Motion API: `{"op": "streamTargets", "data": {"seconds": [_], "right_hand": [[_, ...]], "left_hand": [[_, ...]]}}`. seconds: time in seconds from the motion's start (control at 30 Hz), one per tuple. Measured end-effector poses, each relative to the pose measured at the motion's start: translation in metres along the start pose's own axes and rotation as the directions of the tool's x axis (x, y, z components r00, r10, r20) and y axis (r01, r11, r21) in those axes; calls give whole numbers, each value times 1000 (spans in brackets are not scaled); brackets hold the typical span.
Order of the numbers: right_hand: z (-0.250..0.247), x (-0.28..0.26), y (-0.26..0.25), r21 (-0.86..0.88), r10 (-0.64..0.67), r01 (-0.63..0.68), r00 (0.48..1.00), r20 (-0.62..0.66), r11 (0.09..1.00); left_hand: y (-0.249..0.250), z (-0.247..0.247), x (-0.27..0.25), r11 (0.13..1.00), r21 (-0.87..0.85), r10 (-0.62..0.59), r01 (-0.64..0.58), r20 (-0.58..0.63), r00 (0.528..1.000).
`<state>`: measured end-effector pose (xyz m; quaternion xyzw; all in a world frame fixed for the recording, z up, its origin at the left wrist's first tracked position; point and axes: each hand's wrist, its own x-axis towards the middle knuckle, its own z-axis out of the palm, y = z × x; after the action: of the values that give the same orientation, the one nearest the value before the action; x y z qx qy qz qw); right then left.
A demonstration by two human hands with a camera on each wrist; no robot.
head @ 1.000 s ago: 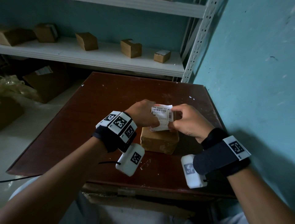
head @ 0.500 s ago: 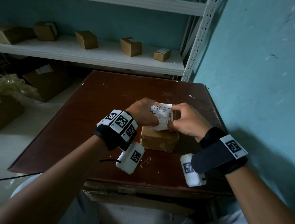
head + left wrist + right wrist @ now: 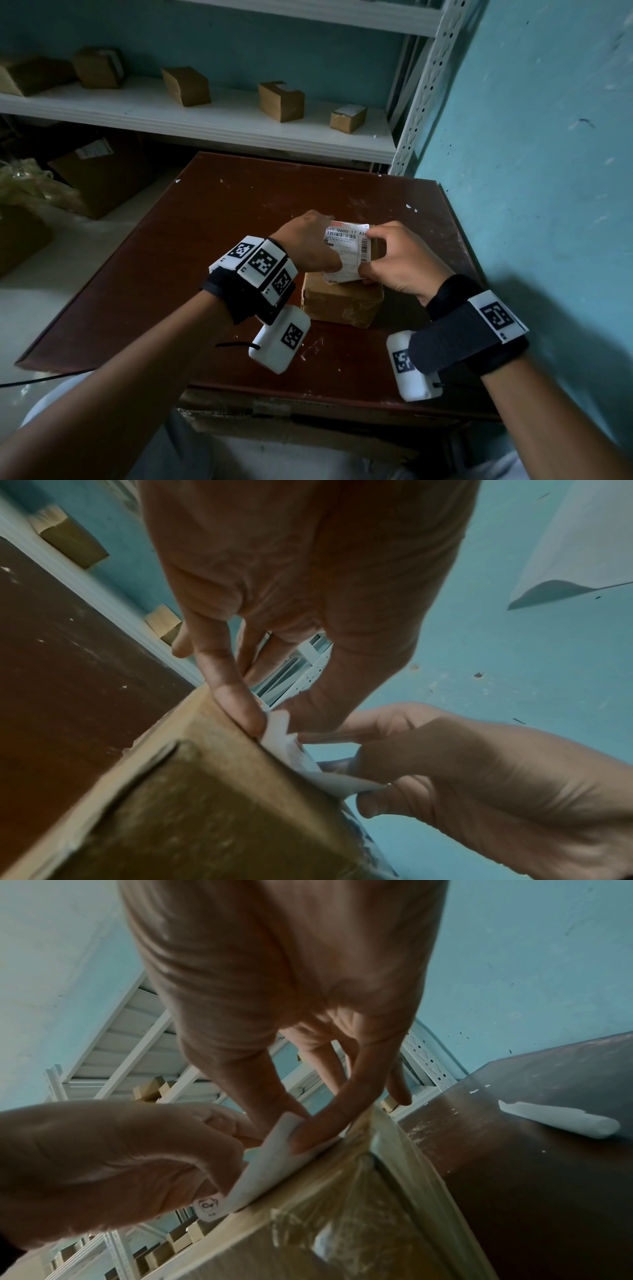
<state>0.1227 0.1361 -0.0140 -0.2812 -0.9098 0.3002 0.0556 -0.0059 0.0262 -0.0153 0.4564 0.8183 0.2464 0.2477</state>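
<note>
Shipping label (image 3: 346, 253) is held between the two hands, just above the cardboard box (image 3: 342, 305), long axis running away from the body. Its left edge is pinched by the curled left hand (image 3: 308, 245); its right edge is nipped between thumb and forefinger of the right hand (image 3: 397, 260). Both hands are equally near. The box top lies beneath the fingertips, so a downward press seems called for.

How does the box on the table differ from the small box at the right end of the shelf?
The box on the table has its label partly lifted, pinched by the left hand and right hand; the shelf box has a pale label flat on top, untouched. The first stands on the brown table, the second on the white shelf. Both are brown cardboard.
</note>
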Motion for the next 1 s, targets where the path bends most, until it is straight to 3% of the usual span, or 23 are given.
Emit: {"op": "streamTargets", "data": {"seconds": [1.0], "right_hand": [[0, 2, 2, 49, 22, -24, 999, 43, 999]], "left_hand": [[1, -1, -3, 1000, 26, 2, -1, -20, 1000]]}}
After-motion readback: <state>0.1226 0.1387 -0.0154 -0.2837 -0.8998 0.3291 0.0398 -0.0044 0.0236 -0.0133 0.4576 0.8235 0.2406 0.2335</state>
